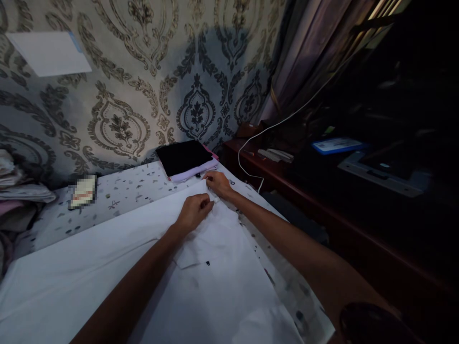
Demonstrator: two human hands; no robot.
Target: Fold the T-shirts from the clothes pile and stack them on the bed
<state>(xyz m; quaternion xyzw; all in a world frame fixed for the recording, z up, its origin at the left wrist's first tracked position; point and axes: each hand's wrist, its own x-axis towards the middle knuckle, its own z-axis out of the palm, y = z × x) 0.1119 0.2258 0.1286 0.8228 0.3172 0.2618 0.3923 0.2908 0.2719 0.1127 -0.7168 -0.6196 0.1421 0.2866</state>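
A large white cloth garment (222,267) lies spread over a patterned bed sheet (143,184), with some creases and a small dark mark near its middle. My left hand (195,210) is closed, its fingers pinching the white fabric near the garment's far end. Just beyond it and to the right, my right hand (218,184) pinches the far corner of the same fabric. The two hands are close together but apart.
Folded black cloth (184,157) rests on lilac cloth (195,170) beyond my hands. A pale packet (83,192) lies at left, near piled fabric (17,186). On the right are a dark red wooden edge (304,186), a white cable (274,125) and a blue-edged object (337,145).
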